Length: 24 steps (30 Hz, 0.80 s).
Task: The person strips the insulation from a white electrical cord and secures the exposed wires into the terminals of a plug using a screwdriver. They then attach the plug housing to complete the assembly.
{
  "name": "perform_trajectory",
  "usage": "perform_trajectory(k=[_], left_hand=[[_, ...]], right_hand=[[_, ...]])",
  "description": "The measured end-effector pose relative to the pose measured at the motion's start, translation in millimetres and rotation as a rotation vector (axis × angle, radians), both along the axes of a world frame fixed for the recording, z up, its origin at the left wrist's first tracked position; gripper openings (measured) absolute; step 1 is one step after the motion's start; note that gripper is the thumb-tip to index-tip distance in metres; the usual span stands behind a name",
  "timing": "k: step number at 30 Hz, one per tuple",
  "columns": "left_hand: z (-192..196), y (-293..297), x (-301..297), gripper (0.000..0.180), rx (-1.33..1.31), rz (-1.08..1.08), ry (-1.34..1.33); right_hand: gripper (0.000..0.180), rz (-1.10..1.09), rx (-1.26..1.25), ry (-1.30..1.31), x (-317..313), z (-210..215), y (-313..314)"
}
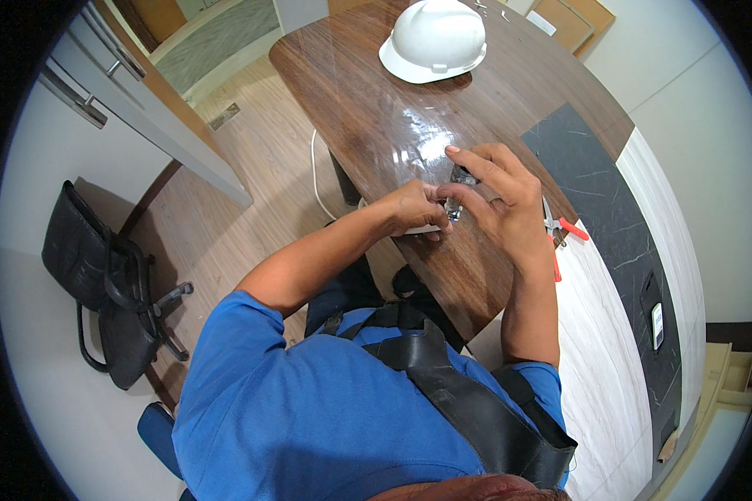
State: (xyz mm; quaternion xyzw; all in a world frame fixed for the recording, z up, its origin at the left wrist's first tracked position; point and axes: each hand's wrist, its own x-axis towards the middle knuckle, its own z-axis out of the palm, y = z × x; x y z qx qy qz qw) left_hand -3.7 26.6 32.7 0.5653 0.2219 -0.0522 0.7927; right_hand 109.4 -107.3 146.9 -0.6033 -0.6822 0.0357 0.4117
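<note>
Over the brown wooden table top (493, 271), my two hands meet close to its near left edge. My left hand (416, 209) is closed around a flat white piece (426, 230); its kind is mostly hidden by the fingers. A shiny, clear or silvery bit (453, 209) shows beside the left fingertips. My right hand (510, 196) curves in from the right, thumb and index finger around a small black piece (464, 175). The thumb comes close to the left fingers. Whether the black piece joins the shiny bit, I cannot tell.
Red-handled pliers (570, 227) lie right of my right wrist. A white hard hat (437, 42) rests at the table's far side. A phone (657, 326) lies on the dark stone-look strip (589, 167). A white cord (314, 171) hangs left of the table; a black chair (113, 284) stands further left.
</note>
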Motion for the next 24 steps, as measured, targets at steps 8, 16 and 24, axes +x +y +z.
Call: perform_trajectory(k=[8,16,24], left_hand=[[-18,3,4,0.035,-0.038,-0.016,-0.072],[-21,3,3,0.035,-0.064,0.005,-0.08],[-5,1,1,0.033,-0.023,0.0,-0.02]], right_hand=[[0.045,0.009,0.096,0.003,-1,-5,3],[0.044,0.01,0.06,0.108,-12,-4,5],[0.045,-0.009,0.071,0.042,-12,-2,6]])
